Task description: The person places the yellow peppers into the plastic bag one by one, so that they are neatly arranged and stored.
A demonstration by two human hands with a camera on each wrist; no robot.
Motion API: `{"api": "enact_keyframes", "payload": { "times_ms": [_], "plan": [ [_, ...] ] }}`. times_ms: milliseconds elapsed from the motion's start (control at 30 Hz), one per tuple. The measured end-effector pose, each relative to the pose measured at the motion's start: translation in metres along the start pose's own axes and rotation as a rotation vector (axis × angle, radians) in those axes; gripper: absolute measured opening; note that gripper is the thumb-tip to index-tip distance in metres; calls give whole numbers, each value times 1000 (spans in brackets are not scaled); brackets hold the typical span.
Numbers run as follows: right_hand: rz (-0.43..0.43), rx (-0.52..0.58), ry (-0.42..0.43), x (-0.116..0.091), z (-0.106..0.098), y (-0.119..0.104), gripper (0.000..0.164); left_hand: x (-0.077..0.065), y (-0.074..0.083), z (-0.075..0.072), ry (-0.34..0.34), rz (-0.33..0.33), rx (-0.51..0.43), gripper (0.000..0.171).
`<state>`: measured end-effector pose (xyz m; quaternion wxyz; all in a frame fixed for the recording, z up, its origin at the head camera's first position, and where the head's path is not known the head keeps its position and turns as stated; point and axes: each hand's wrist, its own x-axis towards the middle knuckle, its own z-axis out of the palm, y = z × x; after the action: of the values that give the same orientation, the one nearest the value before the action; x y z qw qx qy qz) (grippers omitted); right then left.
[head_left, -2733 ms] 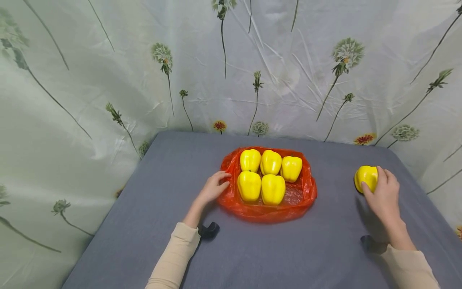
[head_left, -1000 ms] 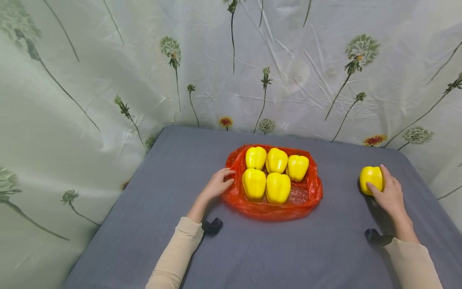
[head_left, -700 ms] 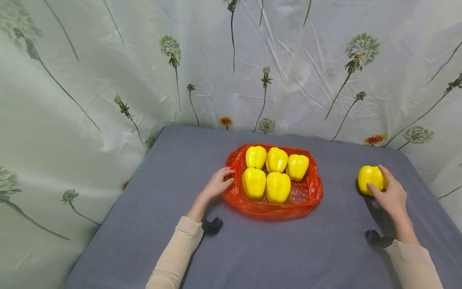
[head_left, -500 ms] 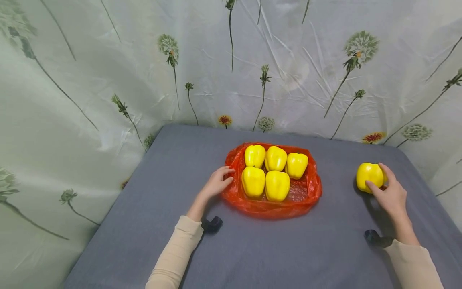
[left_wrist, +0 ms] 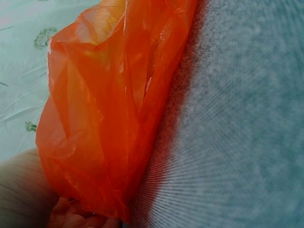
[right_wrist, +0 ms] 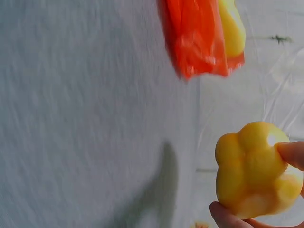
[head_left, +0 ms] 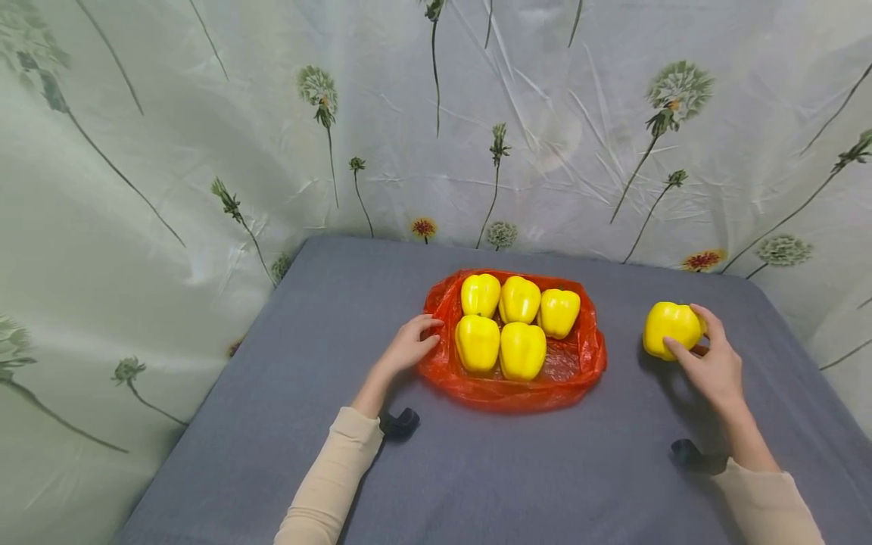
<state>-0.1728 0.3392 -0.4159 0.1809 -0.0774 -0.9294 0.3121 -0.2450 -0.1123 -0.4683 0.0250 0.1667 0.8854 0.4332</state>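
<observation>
My right hand (head_left: 715, 371) grips a yellow bell pepper (head_left: 671, 330) between thumb and fingers, to the right of the bag. In the right wrist view this bell pepper (right_wrist: 256, 171) is lifted, its lobed end showing and a shadow falling on the cloth. A red plastic bag (head_left: 504, 397) lies spread wide at the middle, with several yellow bell peppers (head_left: 523, 352) in two rows inside. My left hand (head_left: 406, 347) holds the bag's left edge. In the left wrist view the thin red plastic (left_wrist: 104, 137) covers most of those fingers.
Under everything is a grey-blue cloth-covered table (head_left: 477, 477). A pale curtain (head_left: 402, 91) printed with dandelions hangs behind it and along its sides. Dark wrist camera mounts (head_left: 400, 424) stick out below each hand. The bag's front right corner has a bare patch (head_left: 562, 362).
My right hand has lifted the bell pepper off the table and moved it left, toward the bag. My left hand stays at the bag's edge, and the peppers inside keep their places.
</observation>
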Motion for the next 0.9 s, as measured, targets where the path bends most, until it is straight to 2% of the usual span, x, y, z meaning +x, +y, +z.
{"api": "enact_keyframes", "payload": {
  "times_ms": [300,533,900],
  "plan": [
    [-33,90,-22,-13,10,-22,68,-1,0,1,-11,-12,2,35],
    [-79,115,-27,-20,16,-33,68,-1,1,1,21,30,15,35],
    [-93,181,-118,-30,30,-47,69,-1,1,0,6,3,17,37]
  ]
}}
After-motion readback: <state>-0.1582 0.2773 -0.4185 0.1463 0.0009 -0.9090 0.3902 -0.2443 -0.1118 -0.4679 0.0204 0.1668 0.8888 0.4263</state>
